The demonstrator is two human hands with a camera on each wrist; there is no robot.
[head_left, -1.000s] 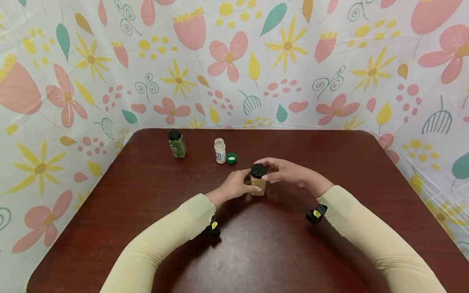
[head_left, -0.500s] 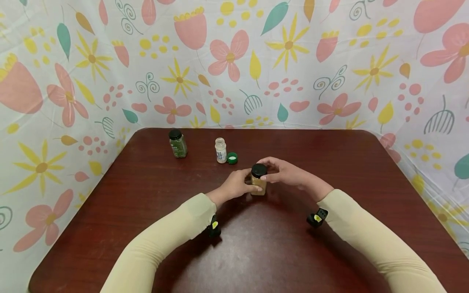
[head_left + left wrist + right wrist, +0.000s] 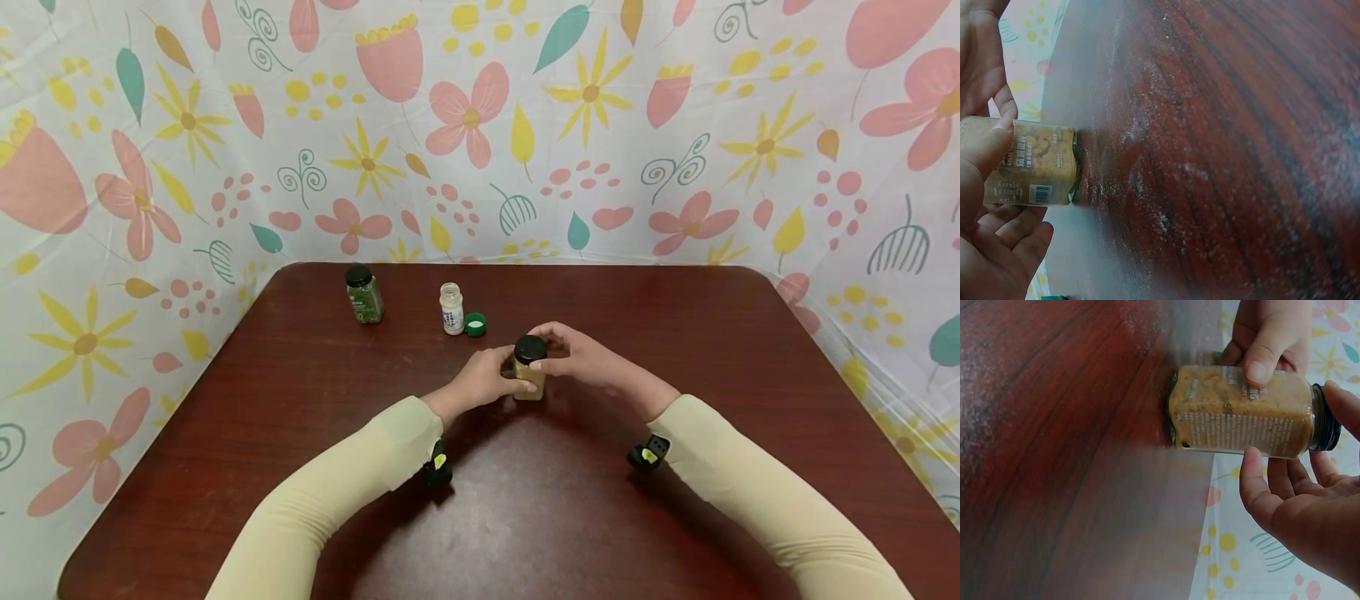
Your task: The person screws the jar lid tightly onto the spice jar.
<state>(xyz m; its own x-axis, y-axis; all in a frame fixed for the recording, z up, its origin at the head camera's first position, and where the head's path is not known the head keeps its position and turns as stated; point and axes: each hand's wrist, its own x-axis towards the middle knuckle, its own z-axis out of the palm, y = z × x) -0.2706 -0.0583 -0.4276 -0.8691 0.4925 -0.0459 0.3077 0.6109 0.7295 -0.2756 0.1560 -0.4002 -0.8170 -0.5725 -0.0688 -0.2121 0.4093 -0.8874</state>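
A clear glass spice jar (image 3: 529, 384) of yellow-brown powder, with a black screw lid (image 3: 531, 348), stands upright on the table. My left hand (image 3: 483, 379) grips the jar's body, thumb across the printed label in the left wrist view. Around the lid curl the thumb and fingers of my right hand (image 3: 581, 352); in the right wrist view the thumb presses the lid (image 3: 1327, 425) and some fingers lie along the jar (image 3: 1247, 415). Behind the hands stands a small lidless white-labelled bottle (image 3: 452, 310), with a green cap (image 3: 475, 324) lying beside it.
A jar of green flakes (image 3: 364, 295) with a black lid stands at the back left of the dark red-brown table (image 3: 247, 400). A flower-patterned cloth (image 3: 465, 167) hangs behind and around the table.
The right thumb has shifted slightly left and down around the lid, and the right wrist has turned a little. The left hand and the jar stay in place.
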